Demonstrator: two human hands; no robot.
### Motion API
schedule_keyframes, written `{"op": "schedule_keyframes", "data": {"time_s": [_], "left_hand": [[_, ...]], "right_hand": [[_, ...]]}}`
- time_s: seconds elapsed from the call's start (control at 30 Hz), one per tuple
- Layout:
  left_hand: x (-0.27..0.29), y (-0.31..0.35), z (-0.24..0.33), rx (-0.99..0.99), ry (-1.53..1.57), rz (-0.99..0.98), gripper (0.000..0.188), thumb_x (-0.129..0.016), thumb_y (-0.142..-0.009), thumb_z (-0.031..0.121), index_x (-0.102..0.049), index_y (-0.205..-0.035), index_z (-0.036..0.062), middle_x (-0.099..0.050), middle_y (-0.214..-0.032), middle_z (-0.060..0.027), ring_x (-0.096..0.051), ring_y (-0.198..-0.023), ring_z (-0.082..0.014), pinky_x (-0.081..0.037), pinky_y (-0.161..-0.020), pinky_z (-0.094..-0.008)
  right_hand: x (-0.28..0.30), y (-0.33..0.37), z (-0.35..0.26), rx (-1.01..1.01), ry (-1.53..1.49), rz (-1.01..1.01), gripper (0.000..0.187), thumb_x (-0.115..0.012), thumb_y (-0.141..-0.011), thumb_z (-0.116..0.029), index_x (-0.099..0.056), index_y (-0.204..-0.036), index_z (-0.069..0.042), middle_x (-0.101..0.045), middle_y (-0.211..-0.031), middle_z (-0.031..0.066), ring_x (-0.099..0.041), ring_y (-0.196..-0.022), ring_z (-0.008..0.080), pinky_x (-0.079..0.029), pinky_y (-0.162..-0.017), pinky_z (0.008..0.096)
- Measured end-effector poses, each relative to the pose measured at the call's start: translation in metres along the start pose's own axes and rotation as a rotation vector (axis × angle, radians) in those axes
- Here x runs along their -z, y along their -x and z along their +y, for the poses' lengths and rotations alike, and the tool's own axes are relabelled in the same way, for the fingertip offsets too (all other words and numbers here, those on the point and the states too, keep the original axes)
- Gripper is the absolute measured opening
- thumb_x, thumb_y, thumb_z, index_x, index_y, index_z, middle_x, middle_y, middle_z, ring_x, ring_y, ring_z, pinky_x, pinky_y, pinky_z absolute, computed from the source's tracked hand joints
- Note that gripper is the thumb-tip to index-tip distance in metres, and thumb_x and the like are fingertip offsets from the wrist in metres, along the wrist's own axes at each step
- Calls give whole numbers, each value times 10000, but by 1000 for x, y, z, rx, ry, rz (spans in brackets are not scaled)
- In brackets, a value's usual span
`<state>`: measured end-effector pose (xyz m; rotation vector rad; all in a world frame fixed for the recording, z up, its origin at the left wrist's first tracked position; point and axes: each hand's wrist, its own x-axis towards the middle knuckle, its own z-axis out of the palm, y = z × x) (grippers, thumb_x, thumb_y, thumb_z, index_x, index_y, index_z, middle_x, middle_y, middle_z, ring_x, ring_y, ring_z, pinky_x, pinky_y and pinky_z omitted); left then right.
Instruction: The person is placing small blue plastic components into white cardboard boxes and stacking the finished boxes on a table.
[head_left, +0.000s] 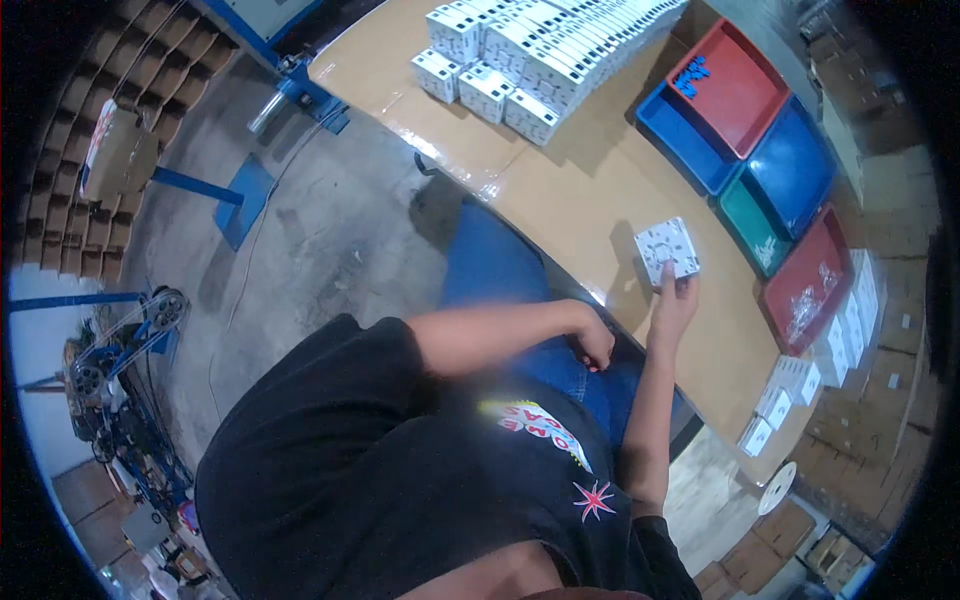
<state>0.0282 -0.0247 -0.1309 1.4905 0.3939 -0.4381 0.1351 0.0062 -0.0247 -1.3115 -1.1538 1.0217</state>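
My right hand [677, 298] grips a flat white square piece [667, 250] with small dark marks and a round outline on its face. It is held by its lower edge, over the near part of the brown tabletop [590, 190]. My left hand [597, 345] is closed, with its fingers curled under, above my lap beside the table edge. Whatever it may hold is hidden. Far along the table stands a stack of similar white pieces [540, 60] in tight rows.
Right of the stack lie a red tray [735, 95] with blue parts, blue trays [795, 165], a green tray [750, 215] and another red tray [790, 330] with clear small parts. More white pieces [795, 380] line the right edge. Blue-framed machinery [130, 340] stands left.
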Motion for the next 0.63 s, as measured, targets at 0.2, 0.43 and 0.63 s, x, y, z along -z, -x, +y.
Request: {"op": "schedule_keyframes", "data": {"time_s": [0.2,0.43,0.63], "left_hand": [[4,11,23,46,-232,-3,352,-601,-965,354,-753,-1060,51,-723,-1003,-80,-636,-898,-230,-483,-836,-426],[-3,-63,-56,-579,-303,585,373,-569,-1012,349,-702,-1270,114,-714,-1118,-96,-636,-1012,-253,-470,-962,-412],[23,-113,-77,269,572,180,527,-534,-1055,384,-522,-1519,133,-586,-1455,-231,-574,-1300,-102,-415,-1077,-249]], "right_hand": [[-75,-19,-4,-2,78,-237,330,-709,-996,-143,-614,-1280,-4,-708,-1149,72,-669,-976,135,-531,-803,285],[-177,-37,-15,169,160,-256,291,-778,-927,-108,-638,-1147,21,-715,-1025,95,-668,-874,137,-553,-755,280],[-218,-49,2,138,168,-274,297,-803,-892,-102,-634,-1102,22,-687,-1010,121,-662,-887,159,-552,-718,295]]}}
